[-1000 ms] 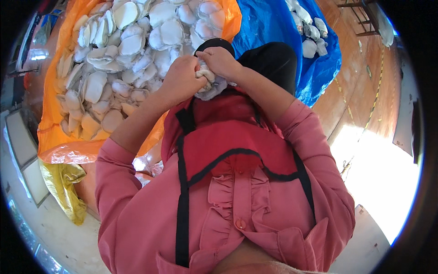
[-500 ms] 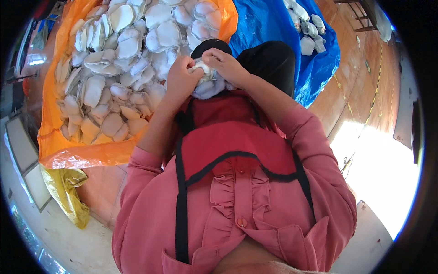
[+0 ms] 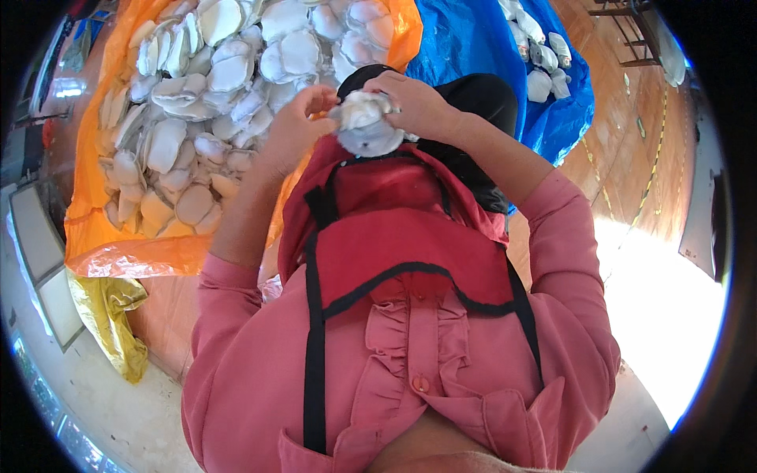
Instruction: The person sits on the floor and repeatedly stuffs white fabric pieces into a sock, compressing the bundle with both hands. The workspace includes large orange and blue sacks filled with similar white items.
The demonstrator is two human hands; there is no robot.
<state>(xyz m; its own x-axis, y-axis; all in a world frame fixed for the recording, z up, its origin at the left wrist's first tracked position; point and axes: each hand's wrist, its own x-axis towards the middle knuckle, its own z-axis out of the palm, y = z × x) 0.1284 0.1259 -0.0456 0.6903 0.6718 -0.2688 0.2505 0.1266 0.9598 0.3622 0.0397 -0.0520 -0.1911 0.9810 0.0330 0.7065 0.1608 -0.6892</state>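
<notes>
A bundle of soft white padded fabric pieces (image 3: 369, 130) is up over my lap, bunched at the top and rounded below. My right hand (image 3: 416, 106) grips it from the right side, with the fingers over its upper edge. At its left, my left hand (image 3: 301, 124) has its fingers bent and apart, the tips close to the fabric, with nothing seen in them. Beyond and to the left, many similar flat, rounded white pads (image 3: 229, 75) lie heaped on an orange plastic sheet (image 3: 150, 256).
To the far right, several white bundles (image 3: 544, 57) lie on a blue plastic sheet (image 3: 453, 39). A yellow plastic bag (image 3: 114, 323) rests on the floor at the left. My red apron (image 3: 410, 252) covers my lap. A brown rack (image 3: 631, 31) stands at the upper right.
My left hand has come away from the bundle to the left and its fingers have opened. The bundle is more in sight, still in my right hand. The view has shifted slightly.
</notes>
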